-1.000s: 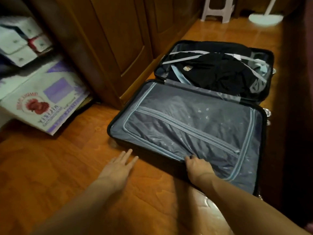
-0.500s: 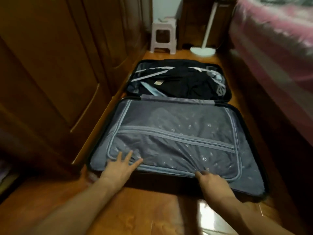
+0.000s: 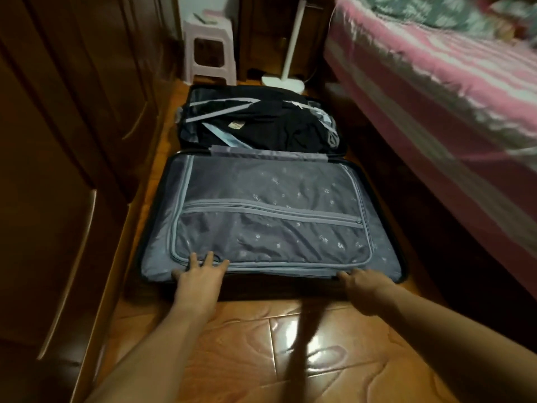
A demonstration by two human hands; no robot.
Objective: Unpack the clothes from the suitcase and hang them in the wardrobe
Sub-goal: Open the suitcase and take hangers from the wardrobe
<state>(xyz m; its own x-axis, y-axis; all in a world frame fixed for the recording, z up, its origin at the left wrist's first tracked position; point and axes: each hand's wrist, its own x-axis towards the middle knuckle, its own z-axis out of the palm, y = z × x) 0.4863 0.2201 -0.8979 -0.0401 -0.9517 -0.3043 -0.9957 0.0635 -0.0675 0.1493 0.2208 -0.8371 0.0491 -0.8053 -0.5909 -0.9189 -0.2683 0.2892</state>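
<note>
Resting now on open black hard-shell suitcase (image 3: pixel 402 274) grey zipped divider (image 3: pixel 261 199), left hand (image 3: pixel 200 279) spread; right hand (image 3: pixel 360 285) grip unclear; dark clothes (image 3: pixel 261 123) still packed.

The open suitcase (image 3: pixel 162 228) fills the floor strip between wardrobe (image 3: pixel 72 141) and bed (image 3: pixel 436 97). Stool (image 3: pixel 210 50) and lamp base (image 3: pixel 283 81) block the far end. Bare floor (image 3: pixel 290 344) lies nearest.

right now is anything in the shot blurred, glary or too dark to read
Head view: the bed at right is smeared by motion blur; glare patches shine on the floor tiles between the arms; the wardrobe at left sits in deep shadow; the wide lens bows the suitcase edges; both hands stay fairly sharp.
</note>
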